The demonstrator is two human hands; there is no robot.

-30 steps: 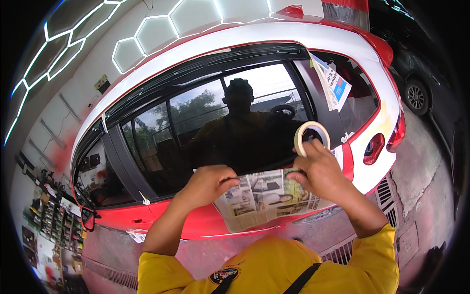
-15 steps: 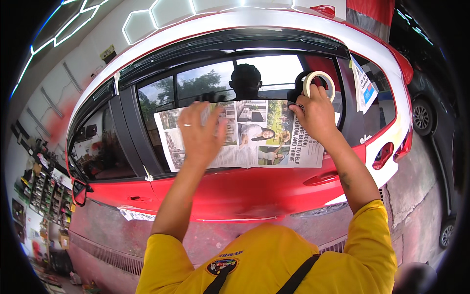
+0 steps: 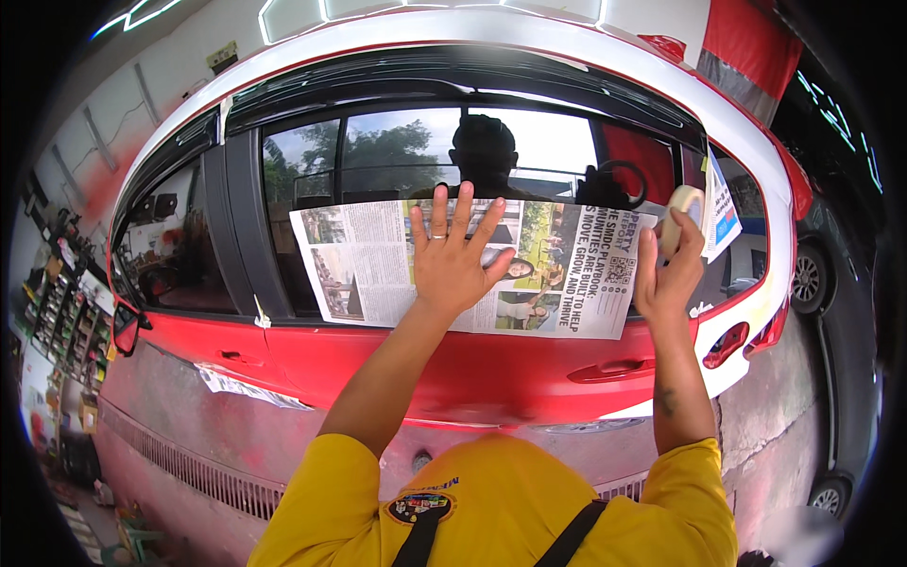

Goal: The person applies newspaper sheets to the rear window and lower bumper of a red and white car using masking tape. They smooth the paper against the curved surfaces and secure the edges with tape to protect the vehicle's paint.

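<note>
A sheet of newspaper (image 3: pixel 378 274) lies across the lower part of the rear door window (image 3: pixel 392 156), its bottom edge overlapping the red door (image 3: pixel 444 373). My left hand (image 3: pixel 456 260) rests flat on the middle of the sheet, fingers spread. At the sheet's right end, my right hand (image 3: pixel 674 269) grips a roll of cream masking tape (image 3: pixel 682 210) between fingers and palm. Its thumb side sits against the paper's right edge. Whether a strip of tape runs from the roll to the paper, I cannot tell.
Another piece of newspaper (image 3: pixel 723 213) hangs by the rear quarter window. Small tape bits (image 3: pixel 262 314) stick to the door pillar. A dark car (image 3: pixel 822 312) stands at the right. Shelves with small items (image 3: pixel 71 326) line the left wall, and a drain grate (image 3: pixel 189 468) crosses the floor.
My left hand has moved right and settled flat on the newspaper. My right hand, with the tape roll, has shifted right and down off the paper's upper corner, uncovering more print.
</note>
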